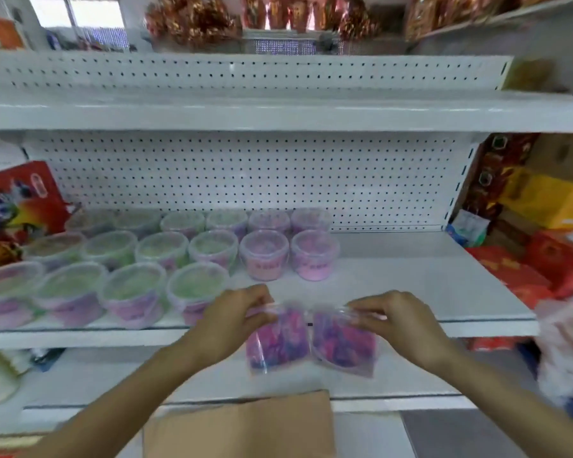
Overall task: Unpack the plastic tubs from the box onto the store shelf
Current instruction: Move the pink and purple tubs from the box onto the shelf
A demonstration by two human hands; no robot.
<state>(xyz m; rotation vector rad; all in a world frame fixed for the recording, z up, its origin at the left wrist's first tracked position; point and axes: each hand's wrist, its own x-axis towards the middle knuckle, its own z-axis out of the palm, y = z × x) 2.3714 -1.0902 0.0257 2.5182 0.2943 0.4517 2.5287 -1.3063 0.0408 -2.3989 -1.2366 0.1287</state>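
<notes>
Pinching rims: left grip [242,312] on left tub [275,340], right grip [401,320] on right tub [344,343]; shelved tub rows [129,285] leftward; box [239,428] below.

Red packet [17,206] left, yellow carton [543,201] right

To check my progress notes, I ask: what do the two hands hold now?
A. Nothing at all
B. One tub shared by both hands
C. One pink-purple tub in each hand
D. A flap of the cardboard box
C: the left hand pinches the top rim of the left tub and the right hand pinches the rim of the right tub, side by side before the shelf.
</notes>
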